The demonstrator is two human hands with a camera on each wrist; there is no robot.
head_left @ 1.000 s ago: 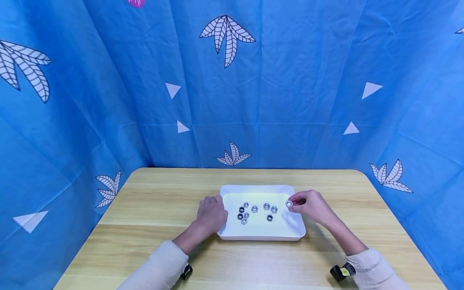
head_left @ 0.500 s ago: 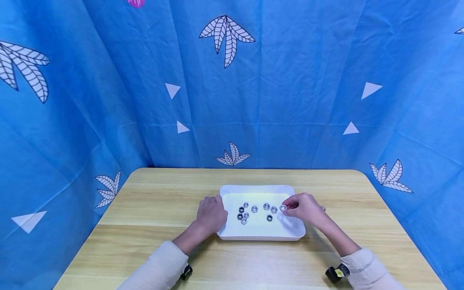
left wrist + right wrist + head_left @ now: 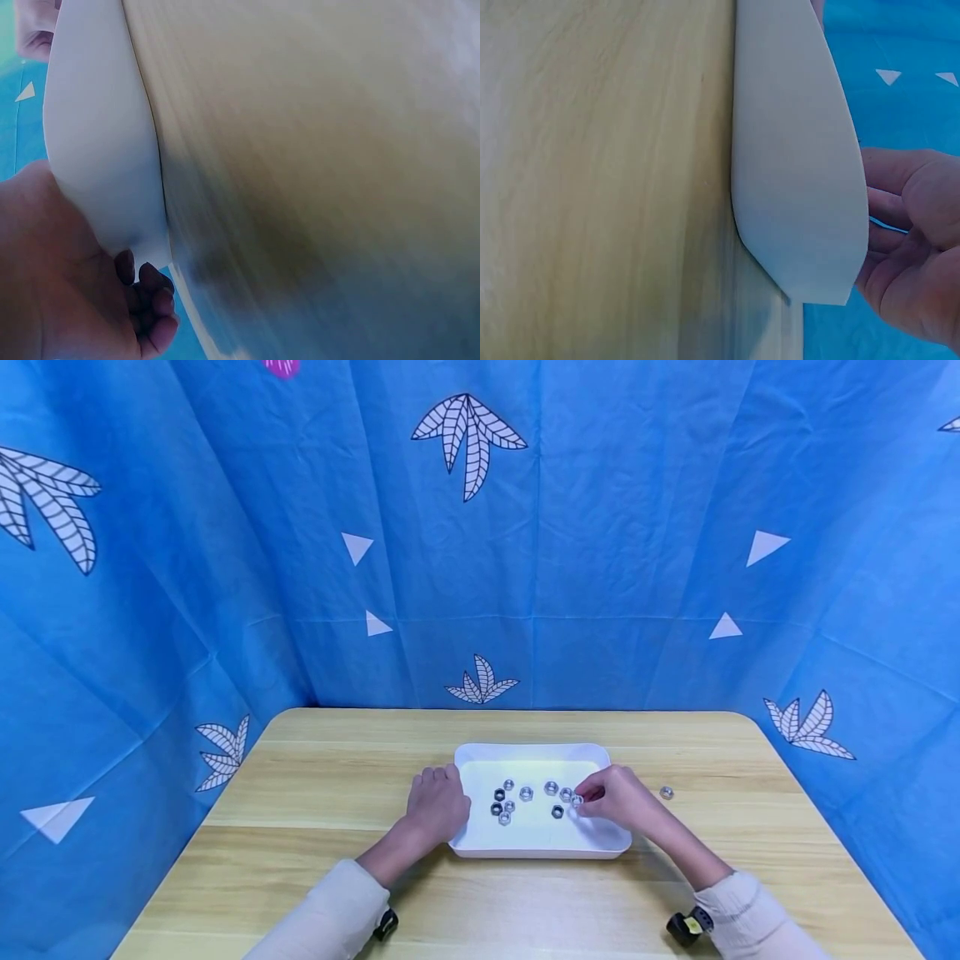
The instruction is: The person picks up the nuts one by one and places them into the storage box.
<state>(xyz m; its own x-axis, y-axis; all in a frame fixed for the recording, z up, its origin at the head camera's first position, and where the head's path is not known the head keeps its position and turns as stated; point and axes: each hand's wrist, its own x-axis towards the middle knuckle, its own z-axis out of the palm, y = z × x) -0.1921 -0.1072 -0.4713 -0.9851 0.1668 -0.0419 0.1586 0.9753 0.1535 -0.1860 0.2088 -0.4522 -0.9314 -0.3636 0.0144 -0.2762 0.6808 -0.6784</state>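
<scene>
A white tray (image 3: 540, 841) lies on the wooden table and holds several hex nuts, some silvery and some dark. My left hand (image 3: 437, 803) grips the tray's left end; in the left wrist view, its fingers (image 3: 161, 307) curl at the tray's wall. Over the right part of the tray, my right hand (image 3: 618, 795) pinches a silvery hex nut (image 3: 577, 800) between thumb and fingertips. Close to that nut are another silvery nut (image 3: 566, 794) and a dark nut (image 3: 557, 812). In the right wrist view the tray wall (image 3: 799, 165) hides the fingertips of the right hand (image 3: 922, 225).
One loose nut (image 3: 667, 792) lies on the table (image 3: 360, 735), right of the tray. Towards the tray's left half sit more nuts, among them a dark nut (image 3: 497, 808) and a silvery nut (image 3: 527, 793). A blue patterned curtain (image 3: 622, 568) hangs behind the table.
My right hand has moved left and slightly nearer, carrying the pinched nut towards the others in the tray. The loose nut on the table has come into view. My left hand stays put.
</scene>
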